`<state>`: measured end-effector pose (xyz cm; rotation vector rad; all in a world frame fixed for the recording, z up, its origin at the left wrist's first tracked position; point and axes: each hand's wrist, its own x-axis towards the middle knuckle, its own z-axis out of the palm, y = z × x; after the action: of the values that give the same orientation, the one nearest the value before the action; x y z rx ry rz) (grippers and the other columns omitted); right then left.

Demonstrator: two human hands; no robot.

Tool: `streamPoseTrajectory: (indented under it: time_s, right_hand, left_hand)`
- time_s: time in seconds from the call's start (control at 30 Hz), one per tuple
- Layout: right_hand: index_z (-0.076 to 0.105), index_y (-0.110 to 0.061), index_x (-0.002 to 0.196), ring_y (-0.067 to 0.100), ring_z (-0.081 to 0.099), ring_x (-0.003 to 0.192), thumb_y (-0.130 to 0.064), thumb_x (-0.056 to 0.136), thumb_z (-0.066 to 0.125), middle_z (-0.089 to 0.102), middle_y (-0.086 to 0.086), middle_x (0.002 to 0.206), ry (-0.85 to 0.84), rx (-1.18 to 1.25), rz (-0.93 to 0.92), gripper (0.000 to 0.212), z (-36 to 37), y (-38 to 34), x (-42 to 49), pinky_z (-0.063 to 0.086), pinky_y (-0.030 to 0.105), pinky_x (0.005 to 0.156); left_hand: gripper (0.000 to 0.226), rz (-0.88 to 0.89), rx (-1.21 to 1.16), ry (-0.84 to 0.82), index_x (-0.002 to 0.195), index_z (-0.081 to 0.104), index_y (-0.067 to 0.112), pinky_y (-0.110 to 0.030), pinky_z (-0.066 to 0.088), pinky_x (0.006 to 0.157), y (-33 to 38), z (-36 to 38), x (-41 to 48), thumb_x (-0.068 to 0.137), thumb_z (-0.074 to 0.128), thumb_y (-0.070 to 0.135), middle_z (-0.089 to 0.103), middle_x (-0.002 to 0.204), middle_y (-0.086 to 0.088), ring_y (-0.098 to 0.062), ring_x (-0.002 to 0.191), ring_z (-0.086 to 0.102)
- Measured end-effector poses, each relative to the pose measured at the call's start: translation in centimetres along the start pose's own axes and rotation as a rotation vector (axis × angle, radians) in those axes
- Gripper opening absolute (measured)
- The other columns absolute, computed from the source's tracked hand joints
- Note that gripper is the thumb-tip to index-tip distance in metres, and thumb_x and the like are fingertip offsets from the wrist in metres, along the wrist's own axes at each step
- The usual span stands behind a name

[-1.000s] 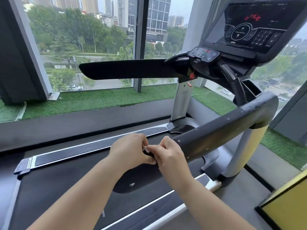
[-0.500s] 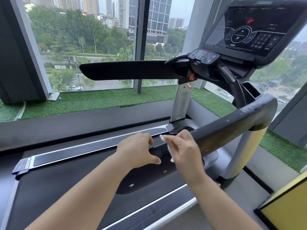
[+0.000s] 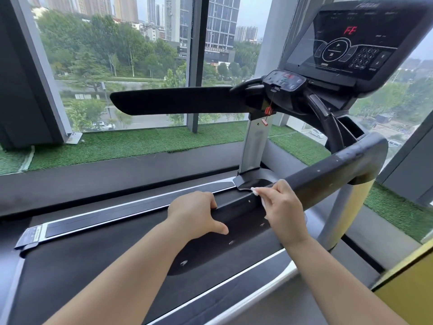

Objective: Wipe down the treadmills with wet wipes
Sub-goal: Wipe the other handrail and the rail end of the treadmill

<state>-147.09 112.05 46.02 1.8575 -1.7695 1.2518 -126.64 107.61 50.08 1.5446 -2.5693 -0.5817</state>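
A black treadmill fills the view, with its right handrail (image 3: 328,170) running from the console toward me. My right hand (image 3: 281,207) lies over this rail and presses a white wet wipe (image 3: 255,191) against it, fingers curled round the wipe. My left hand (image 3: 194,213) rests on the rail's near end just left of the right hand, fingers curled over the far edge and thumb out along the near side. Most of the wipe is hidden under my right hand.
The left handrail (image 3: 178,103) juts out at mid height. The console screen (image 3: 346,43) sits at top right, with a red safety clip (image 3: 268,111) hanging below it. The running belt (image 3: 93,261) lies underneath. Green turf (image 3: 140,141) lines the windows; a yellow panel (image 3: 407,289) stands at lower right.
My hands were together at the rail's near end; they have separated. My right hand has slid up the rail with the wipe, and my left hand has settled on the rail.
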Motion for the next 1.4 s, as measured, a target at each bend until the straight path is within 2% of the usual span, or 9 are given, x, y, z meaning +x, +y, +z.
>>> streamPoseTrajectory:
  time_s: [0.1, 0.27, 0.63, 0.73, 0.87, 1.13, 1.2, 1.3, 1.4]
  right_hand:
    - [0.075, -0.009, 0.099, 0.011, 0.047, 0.06, -0.007, 0.084, 0.069, 0.044, -0.001, 0.073, 0.039, 0.119, 0.009, 0.016, -0.1, -2.0, -0.1, 0.045, 0.011, 0.062]
    - [0.075, -0.011, 0.095, 0.016, 0.047, 0.056, -0.01, 0.083, 0.064, 0.042, 0.0, 0.072, -0.141, 0.115, -0.152, 0.016, 1.8, -3.8, -1.7, 0.049, 0.031, 0.048]
    - [0.075, -0.007, 0.091, 0.024, 0.05, 0.057, -0.005, 0.085, 0.06, 0.044, 0.006, 0.069, -0.099, -0.069, -0.173, 0.016, 0.4, 0.2, 0.1, 0.051, 0.036, 0.052]
    - [0.075, -0.007, 0.097, 0.022, 0.049, 0.056, -0.003, 0.083, 0.068, 0.044, 0.003, 0.071, -0.046, -0.007, -0.083, 0.016, 0.2, -0.3, 0.2, 0.05, 0.036, 0.053]
    - [0.075, -0.01, 0.097, 0.019, 0.048, 0.057, -0.01, 0.083, 0.065, 0.042, 0.001, 0.072, -0.109, 0.084, -0.153, 0.017, 1.6, -2.9, -1.0, 0.049, 0.032, 0.054]
    - [0.075, -0.008, 0.093, 0.021, 0.051, 0.058, -0.004, 0.083, 0.064, 0.044, 0.004, 0.07, -0.089, -0.033, -0.145, 0.016, 0.3, 0.3, -0.1, 0.051, 0.034, 0.054]
    - [0.075, -0.01, 0.097, 0.019, 0.053, 0.061, -0.01, 0.085, 0.062, 0.045, 0.003, 0.072, -0.033, 0.017, -0.043, 0.018, 0.0, 0.2, -0.4, 0.051, 0.03, 0.059]
    - [0.074, -0.01, 0.102, 0.013, 0.049, 0.065, -0.01, 0.086, 0.064, 0.045, 0.003, 0.074, -0.022, 0.159, -0.021, 0.019, 0.8, -2.6, -1.0, 0.044, 0.007, 0.059]
    - [0.075, -0.009, 0.096, 0.013, 0.045, 0.06, -0.01, 0.083, 0.064, 0.042, -0.001, 0.072, -0.105, 0.123, -0.137, 0.017, 2.1, -4.2, -1.7, 0.048, 0.025, 0.055]
  left_hand:
    - [0.063, -0.012, 0.015, -0.004, 0.116, 0.054, 0.028, -0.032, 0.05, 0.086, 0.0, 0.0, 0.2, 0.066, 0.074, 0.061, 0.058, 0.112, 0.011, -0.014, 0.104, 0.056]
    - [0.063, -0.03, 0.027, 0.007, 0.112, 0.055, 0.031, -0.031, 0.049, 0.083, 0.0, 0.0, 0.4, 0.062, 0.074, 0.065, 0.059, 0.107, 0.013, -0.012, 0.1, 0.056]
    - [0.063, -0.013, 0.102, -0.03, 0.115, 0.054, 0.024, -0.031, 0.048, 0.083, 0.6, -0.4, 0.2, 0.068, 0.072, 0.062, 0.06, 0.111, 0.007, -0.016, 0.104, 0.056]
    - [0.063, -0.019, 0.128, -0.028, 0.116, 0.054, 0.024, -0.03, 0.047, 0.081, 0.7, -0.4, 0.2, 0.069, 0.071, 0.063, 0.059, 0.112, 0.007, -0.017, 0.104, 0.056]
    - [0.063, -0.027, 0.138, -0.021, 0.115, 0.054, 0.026, -0.029, 0.045, 0.076, 0.7, -0.4, 0.4, 0.067, 0.071, 0.064, 0.059, 0.11, 0.008, -0.015, 0.101, 0.056]
    - [0.064, -0.019, 0.14, -0.028, 0.116, 0.054, 0.026, -0.031, 0.049, 0.084, 0.6, -0.4, 0.4, 0.067, 0.071, 0.064, 0.06, 0.112, 0.008, -0.015, 0.105, 0.056]
    - [0.064, -0.02, 0.148, -0.022, 0.116, 0.054, 0.026, -0.031, 0.049, 0.084, 0.7, -0.4, 0.4, 0.067, 0.071, 0.063, 0.06, 0.112, 0.008, -0.016, 0.105, 0.056]
    - [0.063, -0.021, 0.149, -0.015, 0.114, 0.054, 0.026, -0.03, 0.048, 0.081, 0.8, -0.4, 0.5, 0.067, 0.072, 0.063, 0.061, 0.11, 0.008, -0.016, 0.102, 0.057]
    - [0.063, -0.036, 0.142, -0.005, 0.113, 0.055, 0.027, -0.03, 0.049, 0.081, 0.6, -0.2, 0.6, 0.065, 0.072, 0.065, 0.061, 0.108, 0.009, -0.014, 0.1, 0.057]
